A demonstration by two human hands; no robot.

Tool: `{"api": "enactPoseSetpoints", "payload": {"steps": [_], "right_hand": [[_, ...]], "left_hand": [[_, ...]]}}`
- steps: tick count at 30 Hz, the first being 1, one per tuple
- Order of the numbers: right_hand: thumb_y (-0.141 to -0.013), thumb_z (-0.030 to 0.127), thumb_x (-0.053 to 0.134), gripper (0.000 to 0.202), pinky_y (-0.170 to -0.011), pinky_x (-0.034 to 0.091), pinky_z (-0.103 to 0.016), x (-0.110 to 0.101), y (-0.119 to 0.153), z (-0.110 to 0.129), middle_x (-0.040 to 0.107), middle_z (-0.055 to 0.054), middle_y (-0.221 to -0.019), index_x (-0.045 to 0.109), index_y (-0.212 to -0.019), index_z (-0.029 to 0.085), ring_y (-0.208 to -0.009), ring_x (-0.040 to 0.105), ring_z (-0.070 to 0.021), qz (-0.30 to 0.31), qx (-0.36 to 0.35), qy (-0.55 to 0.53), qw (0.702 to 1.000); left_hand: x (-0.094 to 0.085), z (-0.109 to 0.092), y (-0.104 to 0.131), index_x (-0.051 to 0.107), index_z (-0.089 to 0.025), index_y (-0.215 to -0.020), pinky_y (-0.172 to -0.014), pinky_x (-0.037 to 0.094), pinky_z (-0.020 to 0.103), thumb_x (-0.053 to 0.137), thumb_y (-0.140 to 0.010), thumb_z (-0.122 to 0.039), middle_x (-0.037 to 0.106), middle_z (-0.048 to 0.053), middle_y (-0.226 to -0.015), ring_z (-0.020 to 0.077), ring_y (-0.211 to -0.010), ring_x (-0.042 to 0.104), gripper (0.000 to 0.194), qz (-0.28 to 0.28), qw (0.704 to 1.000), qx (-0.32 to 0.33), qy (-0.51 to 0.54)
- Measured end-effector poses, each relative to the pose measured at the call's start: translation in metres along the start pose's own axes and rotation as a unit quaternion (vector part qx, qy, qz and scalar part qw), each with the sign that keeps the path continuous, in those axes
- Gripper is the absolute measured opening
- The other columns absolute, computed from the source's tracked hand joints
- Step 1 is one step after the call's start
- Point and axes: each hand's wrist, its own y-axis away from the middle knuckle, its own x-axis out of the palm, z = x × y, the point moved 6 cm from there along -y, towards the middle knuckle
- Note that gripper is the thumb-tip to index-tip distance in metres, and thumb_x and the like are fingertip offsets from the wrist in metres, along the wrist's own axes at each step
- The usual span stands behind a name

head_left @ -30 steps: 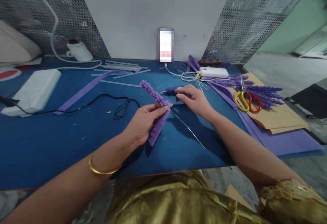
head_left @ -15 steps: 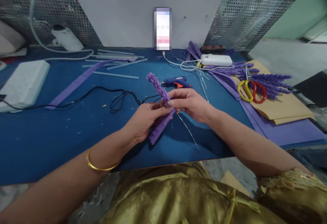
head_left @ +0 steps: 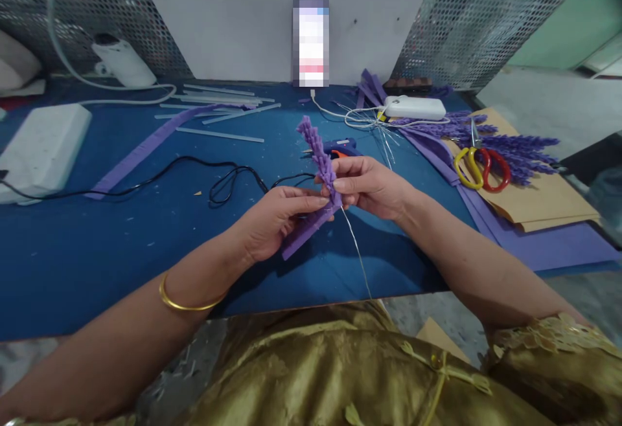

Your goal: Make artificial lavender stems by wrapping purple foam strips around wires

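Between my hands, above the blue table, is a purple paper lavender stem [head_left: 318,151] made of a fringed strip wound round a wire [head_left: 357,241]. My right hand [head_left: 372,186] pinches the wound part between thumb and fingers. Closed on the loose tail of the purple strip [head_left: 306,235], my left hand [head_left: 282,215] keeps its thumb just below the wound part. The bare wire hangs down toward the table's front edge. Just behind my right hand lies a blue glue gun [head_left: 343,147], partly hidden by that hand.
Clear glue sticks [head_left: 221,134] and another purple strip [head_left: 146,147] lie back left, near a black cord [head_left: 187,159] and a white box [head_left: 46,147]. At right are scissors [head_left: 481,167], finished lavender stems [head_left: 518,154], brown paper [head_left: 554,206] and a power bank [head_left: 415,107]. A phone [head_left: 311,44] stands behind.
The lavender stem has tilted more upright and shifted slightly right, with its wire swung lower. Both hands moved a little with it, still gripping. The whole view shifted slightly.
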Motion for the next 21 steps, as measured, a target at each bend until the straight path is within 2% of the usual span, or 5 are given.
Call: {"api": "enactPoseSetpoints", "payload": {"steps": [8, 13, 17, 21], "right_hand": [[-0.065, 0.027, 0.082, 0.024, -0.054, 0.046, -0.019, 0.0009, 0.0024, 0.0013, 0.065, 0.001, -0.071, 0.069, -0.079, 0.014, -0.058, 0.056, -0.0078, 0.002, 0.012, 0.065, 0.998], [-0.066, 0.028, 0.082, 0.023, -0.056, 0.047, -0.020, 0.0027, 0.0020, -0.0013, 0.064, 0.001, -0.070, 0.066, -0.075, 0.014, -0.061, 0.057, -0.0091, 0.018, 0.009, 0.074, 0.997], [-0.066, 0.026, 0.082, 0.022, -0.055, 0.046, -0.021, 0.0056, 0.0014, -0.0039, 0.062, 0.002, -0.067, 0.065, -0.074, 0.014, -0.059, 0.055, -0.0089, 0.033, 0.004, 0.068, 0.997], [-0.067, 0.026, 0.083, 0.022, -0.056, 0.045, -0.021, 0.0063, 0.0008, -0.0069, 0.061, 0.003, -0.066, 0.064, -0.073, 0.015, -0.059, 0.055, -0.0091, 0.022, -0.009, 0.085, 0.996]], "left_hand": [[-0.0039, -0.0020, -0.0031, 0.079, -0.016, -0.065, -0.059, 0.047, 0.029, 0.081, -0.057, -0.029, 0.074, 0.010, -0.068, 0.0185, -0.060, 0.062, 0.015, -0.013, 0.998, 0.009, -0.067], [-0.0053, 0.0006, -0.0014, 0.078, -0.016, -0.063, -0.055, 0.043, 0.025, 0.080, -0.058, -0.030, 0.072, 0.007, -0.063, 0.0138, -0.054, 0.058, 0.015, -0.025, 0.995, -0.007, -0.100], [-0.0030, 0.0022, 0.0000, 0.078, -0.017, -0.064, -0.057, 0.043, 0.024, 0.079, -0.059, -0.028, 0.072, 0.005, -0.064, 0.0123, -0.056, 0.059, 0.012, -0.030, 0.994, -0.017, -0.104], [-0.0024, 0.0054, -0.0009, 0.077, -0.016, -0.061, -0.061, 0.046, 0.024, 0.079, -0.059, -0.027, 0.074, 0.005, -0.067, 0.0136, -0.061, 0.062, 0.011, -0.031, 0.995, -0.014, -0.097]]}}
